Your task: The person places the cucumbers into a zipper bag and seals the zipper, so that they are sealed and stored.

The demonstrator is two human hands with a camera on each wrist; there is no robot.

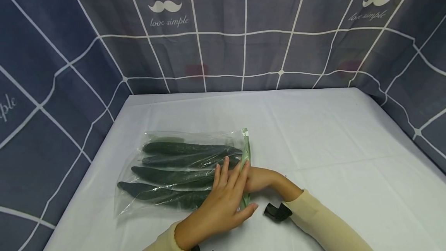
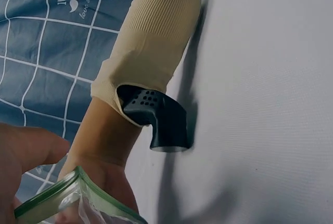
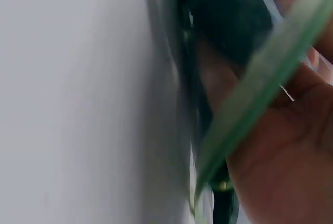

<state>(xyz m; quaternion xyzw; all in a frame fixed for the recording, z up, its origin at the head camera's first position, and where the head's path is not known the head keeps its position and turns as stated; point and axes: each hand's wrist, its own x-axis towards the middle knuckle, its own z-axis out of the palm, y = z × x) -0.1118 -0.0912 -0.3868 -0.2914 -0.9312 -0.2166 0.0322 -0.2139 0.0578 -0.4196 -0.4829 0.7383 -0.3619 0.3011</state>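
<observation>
A clear zip bag point(image 1: 130, 200) with a green zip edge point(image 1: 246, 146) lies flat, holding several long dark green cucumbers point(image 1: 167, 173). On top of the bag near its mouth rests my left hand point(image 1: 223, 206), fingers straight and thumb apart. My right hand point(image 1: 259, 178) reaches through the mouth from the right; the left hand hides its fingers in the head view. Seen from the right wrist, that hand point(image 3: 291, 151) is behind the zip strip, with a digit against the end of a cucumber point(image 3: 234, 18). In the left wrist view, the green strip point(image 2: 49, 195) bends to a peak below the thumb.
A white cloth covers the table point(image 1: 313, 134). Dark checked curtains point(image 1: 219, 53) stand at the back and both sides. A black wrist camera mount point(image 1: 277, 212) sticks out of the right sleeve point(image 1: 324, 220), close over the table.
</observation>
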